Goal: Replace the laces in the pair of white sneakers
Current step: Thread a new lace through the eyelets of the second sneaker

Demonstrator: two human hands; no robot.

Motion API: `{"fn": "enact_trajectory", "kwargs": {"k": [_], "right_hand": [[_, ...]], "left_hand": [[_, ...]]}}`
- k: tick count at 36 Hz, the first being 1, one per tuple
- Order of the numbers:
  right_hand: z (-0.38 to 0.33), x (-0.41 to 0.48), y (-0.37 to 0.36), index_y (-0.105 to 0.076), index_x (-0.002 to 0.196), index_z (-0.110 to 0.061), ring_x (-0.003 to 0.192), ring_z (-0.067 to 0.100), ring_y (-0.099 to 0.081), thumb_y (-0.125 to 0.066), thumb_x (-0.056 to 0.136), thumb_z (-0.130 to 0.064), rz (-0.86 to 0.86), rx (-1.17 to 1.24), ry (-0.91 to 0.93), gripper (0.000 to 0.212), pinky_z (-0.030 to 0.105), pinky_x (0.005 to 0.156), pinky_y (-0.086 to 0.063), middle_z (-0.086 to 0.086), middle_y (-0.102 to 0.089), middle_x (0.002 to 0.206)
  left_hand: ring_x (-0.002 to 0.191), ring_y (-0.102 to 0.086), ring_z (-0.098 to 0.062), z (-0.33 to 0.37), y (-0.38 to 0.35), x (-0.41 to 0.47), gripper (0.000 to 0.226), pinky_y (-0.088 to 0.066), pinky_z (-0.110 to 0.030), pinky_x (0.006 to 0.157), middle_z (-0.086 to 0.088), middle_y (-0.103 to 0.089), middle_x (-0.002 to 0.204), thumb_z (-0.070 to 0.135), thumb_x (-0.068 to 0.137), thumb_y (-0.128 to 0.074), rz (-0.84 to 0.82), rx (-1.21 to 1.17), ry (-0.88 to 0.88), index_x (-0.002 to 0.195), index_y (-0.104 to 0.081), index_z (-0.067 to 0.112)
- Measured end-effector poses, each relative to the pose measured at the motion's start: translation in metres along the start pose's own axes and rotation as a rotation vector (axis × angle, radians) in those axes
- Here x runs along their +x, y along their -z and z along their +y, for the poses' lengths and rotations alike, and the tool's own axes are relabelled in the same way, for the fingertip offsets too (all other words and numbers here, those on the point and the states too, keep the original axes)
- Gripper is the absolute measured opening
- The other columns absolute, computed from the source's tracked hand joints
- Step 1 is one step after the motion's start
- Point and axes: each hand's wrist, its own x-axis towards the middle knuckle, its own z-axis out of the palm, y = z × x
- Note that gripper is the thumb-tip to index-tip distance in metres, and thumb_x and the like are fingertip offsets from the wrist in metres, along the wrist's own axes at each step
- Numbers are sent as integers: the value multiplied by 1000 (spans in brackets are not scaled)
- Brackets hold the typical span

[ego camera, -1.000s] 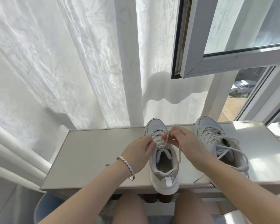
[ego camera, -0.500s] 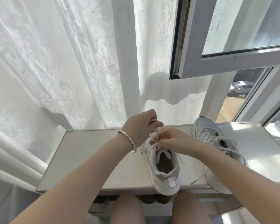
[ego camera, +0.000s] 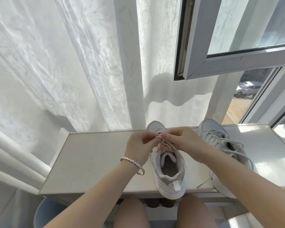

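Two white sneakers stand on a pale windowsill [ego camera: 92,153], heels toward me. The middle sneaker [ego camera: 169,176] sits between my wrists. My left hand [ego camera: 139,144] and my right hand [ego camera: 182,139] meet above its tongue, and each pinches a strand of its white lace [ego camera: 164,143]. The strands run down from my fingers to the upper eyelets. The right sneaker [ego camera: 220,142] stands beside my right forearm, laced, and its loose lace ends [ego camera: 206,180] trail over the sill's front.
A white sheer curtain [ego camera: 72,63] hangs behind the sill. An open window sash [ego camera: 220,46] juts out overhead at the right. White pipes [ego camera: 11,155] run at the left. My bare knees sit under the sill's front edge, and a blue bin [ego camera: 46,214] stands below left.
My left hand has dropped from its raised pull back down to the shoe. Both hands now meet close together over the tongue, with the lace strands short between them.
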Motion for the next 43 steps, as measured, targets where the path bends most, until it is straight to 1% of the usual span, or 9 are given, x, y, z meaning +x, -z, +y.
{"fn": "enact_trajectory", "kwargs": {"k": [6,13,17,21,29,34,37,40,43], "right_hand": [[6,-2,-1,-60,84,-19,54,5,-60,-73,78,-9,281,-118,137,17,13,55,-46,3,-69,67],[1,-11,-3,-73,85,-19,62,2,-63,-62,86,-9,180,-456,197,15,12,66,-50,-15,-65,72],[-2,-17,2,-74,89,-16,79,9,-62,-66,82,-11,103,-617,182,12,21,79,-52,-6,-57,92],[-4,-21,3,-76,86,-15,78,18,-63,-63,77,-5,94,-763,268,18,34,75,-51,4,-69,81],[8,-20,8,-63,75,-26,59,1,-57,-68,78,-4,137,-380,240,23,13,61,-44,-8,-67,70],[9,-21,7,-73,80,-25,68,-8,-60,-65,77,11,29,-312,317,37,5,66,-42,-21,-68,65],[13,-18,10,-72,82,-31,70,-6,-58,-71,74,6,108,-453,409,38,6,68,-40,-20,-65,64],[21,-14,9,-75,84,-17,76,6,-56,-70,79,-9,170,-664,526,11,12,73,-40,-5,-65,75],[31,-11,5,-69,82,-6,83,9,-48,-56,83,-25,221,-909,613,23,14,77,-33,5,-61,81]], "left_hand": [[68,-62,-3,-2,-8,-7,14,-46,-15,68,6,-67,67,12,80,-71,-91,-43,41,75,-59,7],[58,-58,-3,-1,-10,-6,25,-49,-21,67,12,-60,53,8,70,-80,-18,-29,37,61,-57,15],[54,-58,-1,0,-11,-7,27,-48,-14,60,11,-62,52,-2,70,-77,-18,-101,43,59,-57,13],[53,-59,0,2,-14,-8,27,-48,-12,58,10,-63,52,-5,69,-76,-12,-134,41,59,-58,12],[48,-55,0,2,-13,-6,23,-44,-12,52,8,-62,50,-7,72,-73,13,-201,88,62,-60,10],[49,-56,0,1,-13,-4,22,-44,-13,50,9,-64,51,-1,78,-70,3,-176,187,64,-63,15],[51,-58,-4,0,-11,-3,20,-45,-14,51,5,-64,53,2,79,-70,-23,-215,281,65,-65,15],[53,-60,-8,1,-10,-1,18,-46,-17,55,2,-64,54,1,80,-68,-46,-272,374,66,-66,12],[54,-58,-10,3,-10,1,17,-45,-16,51,0,-62,53,0,80,-68,-33,-281,422,66,-65,9]]}}
